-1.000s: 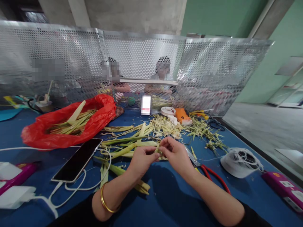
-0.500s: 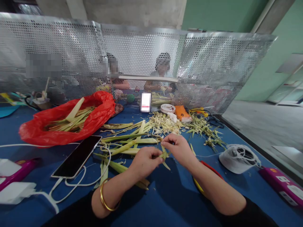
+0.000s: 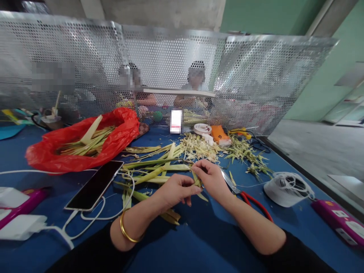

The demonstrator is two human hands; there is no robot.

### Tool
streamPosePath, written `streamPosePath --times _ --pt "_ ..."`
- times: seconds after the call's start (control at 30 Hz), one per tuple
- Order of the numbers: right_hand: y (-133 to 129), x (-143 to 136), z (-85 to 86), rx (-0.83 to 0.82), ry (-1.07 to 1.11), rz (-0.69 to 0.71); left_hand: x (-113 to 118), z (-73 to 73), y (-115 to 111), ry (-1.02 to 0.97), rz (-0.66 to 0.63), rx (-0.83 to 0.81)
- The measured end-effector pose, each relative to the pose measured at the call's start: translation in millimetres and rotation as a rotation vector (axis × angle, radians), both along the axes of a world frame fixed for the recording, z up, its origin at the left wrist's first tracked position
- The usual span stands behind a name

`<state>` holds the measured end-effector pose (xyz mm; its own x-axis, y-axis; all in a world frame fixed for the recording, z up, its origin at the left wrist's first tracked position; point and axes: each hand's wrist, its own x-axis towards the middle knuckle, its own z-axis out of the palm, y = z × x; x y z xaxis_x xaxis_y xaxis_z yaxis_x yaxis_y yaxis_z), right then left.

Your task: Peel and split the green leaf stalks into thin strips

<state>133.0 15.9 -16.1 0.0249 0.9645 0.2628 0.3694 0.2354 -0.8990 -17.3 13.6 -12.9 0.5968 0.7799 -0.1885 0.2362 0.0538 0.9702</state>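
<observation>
The head view showed the left hand and right hand both pinching a pale green husk piece just above the worktop; their grip hid its middle, so one or several could not be told. It looked thin, with a pointed lower end. One pair of scissors lay partly behind the right forearm. Farther out, two purple power strips were cut off at the sides, and two people appeared blurred behind perforated mesh.

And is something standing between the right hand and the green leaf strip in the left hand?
Nothing visible: the right hand has its fingertips at or near the leaf strip, which the left hand pinches. The red-handled scissors lie on that hand's outer side.
</observation>
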Motion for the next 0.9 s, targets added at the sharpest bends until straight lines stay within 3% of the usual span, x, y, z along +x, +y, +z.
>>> streamPosePath --times 0.23,0.33,0.47,0.57,0.77,0.9 --pt "-6.0 -6.2 -0.4 0.137 -0.046 -0.059 8.0 -1.8 -6.7 -0.004 0.033 0.037" --pt "-3.9 -4.9 1.6 0.036 0.056 -0.017 8.9 -0.7 -6.9 -0.022 0.084 -0.020" --pt "0.5 3.2 10.1 -0.105 0.299 0.043 8.1 3.0 -3.1 -0.102 0.274 -0.060" --pt "0.9 6.4 14.6 -0.141 0.252 0.077 6.4 4.0 0.3 -0.130 0.366 -0.046" --pt "0.7 4.7 8.6 -0.136 0.121 0.088 5.7 0.0 -0.6 -0.115 0.329 -0.050" --pt "0.9 4.2 3.6 -0.068 0.087 -0.016 6.9 0.3 -2.0 -0.079 0.308 -0.025"
